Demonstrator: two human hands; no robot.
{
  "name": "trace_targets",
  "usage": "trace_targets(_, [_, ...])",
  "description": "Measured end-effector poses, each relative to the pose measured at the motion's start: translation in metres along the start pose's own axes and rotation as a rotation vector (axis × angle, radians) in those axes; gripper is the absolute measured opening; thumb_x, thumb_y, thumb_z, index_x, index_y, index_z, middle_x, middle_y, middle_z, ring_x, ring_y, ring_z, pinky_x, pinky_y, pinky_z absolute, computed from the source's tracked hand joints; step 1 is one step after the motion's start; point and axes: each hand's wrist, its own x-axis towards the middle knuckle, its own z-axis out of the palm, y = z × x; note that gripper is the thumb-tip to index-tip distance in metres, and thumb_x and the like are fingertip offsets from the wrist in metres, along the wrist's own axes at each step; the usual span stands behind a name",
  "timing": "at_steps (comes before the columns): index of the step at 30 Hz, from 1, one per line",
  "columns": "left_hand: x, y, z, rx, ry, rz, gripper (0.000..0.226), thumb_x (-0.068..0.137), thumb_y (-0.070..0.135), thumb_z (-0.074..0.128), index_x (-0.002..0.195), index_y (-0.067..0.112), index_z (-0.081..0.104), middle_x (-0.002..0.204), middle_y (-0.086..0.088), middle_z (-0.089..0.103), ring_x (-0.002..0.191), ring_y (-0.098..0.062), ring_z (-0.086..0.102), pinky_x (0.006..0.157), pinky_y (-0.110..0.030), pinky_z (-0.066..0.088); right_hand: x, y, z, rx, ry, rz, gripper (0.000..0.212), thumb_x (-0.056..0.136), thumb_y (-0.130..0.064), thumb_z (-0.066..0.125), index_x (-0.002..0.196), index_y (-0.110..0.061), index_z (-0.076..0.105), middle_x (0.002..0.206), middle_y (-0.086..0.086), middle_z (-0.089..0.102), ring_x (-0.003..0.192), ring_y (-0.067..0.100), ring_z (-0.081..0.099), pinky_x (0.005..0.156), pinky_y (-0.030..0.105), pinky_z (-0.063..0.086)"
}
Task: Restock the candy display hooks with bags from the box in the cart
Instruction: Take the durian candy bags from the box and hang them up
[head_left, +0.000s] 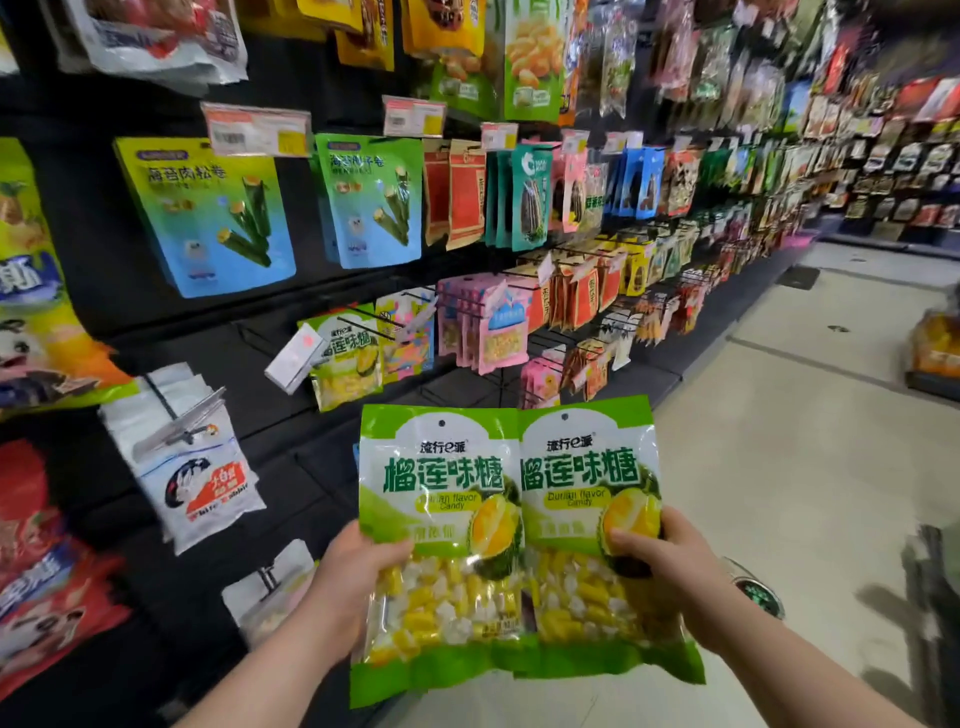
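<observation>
My left hand and right hand each clamp one durian candy bag upright, hang holes topmost, ready for the matching hook.

Far aisle packets: blurred, print unreadable.
Price tags: text too soft to read.
Left hand: fingers hidden behind the left durian candy bag.
Near-left red packet: cut off by the frame edge.
Forearms: cropped at the bottom edge.
</observation>
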Motion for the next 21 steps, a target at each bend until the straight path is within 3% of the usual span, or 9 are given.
trace_targets(5, [0.027, 0.006, -0.004, -0.035, 0.051, -0.013, 0.029, 0.082, -0.012, 0.06, 0.107, 0.003, 0.062, 0.101, -0.018, 0.073, 0.092, -0.035, 0.069, 0.076, -0.042, 0.054, 0.045, -0.003, 0.016, -0.036, -0.064, 0.025, 0.025, 0.081, -0.005, 0.07, 0.104, -0.012, 0.062, 0.098, 0.016, 0.07, 0.089, 0.034, 0.068, 0.078, 0.046, 0.057])
trace_targets(11, [0.049, 0.01, -0.007, -0.054, 0.154, -0.02, 0.028, 0.083, -0.011, 0.061, 0.107, 0.004, 0.061, 0.102, -0.018, 0.071, 0.097, -0.037, 0.067, 0.092, -0.054, 0.05, 0.104, -0.004, 0.034, -0.047, -0.171, 0.03, 0.029, 0.084, -0.011, 0.068, 0.111, -0.009, 0.061, 0.1, 0.015, 0.07, 0.088, 0.03, 0.068, 0.068, 0.037, 0.055])
trace_targets(16, [0.069, 0.012, 0.008, -0.089, 0.262, -0.016, 0.027, 0.083, -0.01, 0.061, 0.105, 0.006, 0.061, 0.103, -0.02, 0.071, 0.098, -0.039, 0.066, 0.094, -0.059, 0.048, 0.161, -0.009, 0.041, -0.078, -0.266, 0.03, 0.03, 0.085, -0.017, 0.069, 0.112, -0.012, 0.059, 0.102, 0.013, 0.069, 0.091, 0.029, 0.067, 0.081, 0.045, 0.057])
trace_targets(21, [0.091, 0.007, 0.045, -0.136, 0.398, 0.009, 0.027, 0.082, -0.008, 0.062, 0.104, 0.008, 0.061, 0.104, -0.017, 0.071, 0.096, -0.035, 0.066, 0.093, -0.054, 0.049, 0.229, -0.019, 0.036, -0.122, -0.395, 0.005, 0.026, 0.086, -0.017, 0.068, 0.11, -0.011, 0.06, 0.102, 0.012, 0.069, 0.095, 0.03, 0.067, 0.088, 0.049, 0.054])
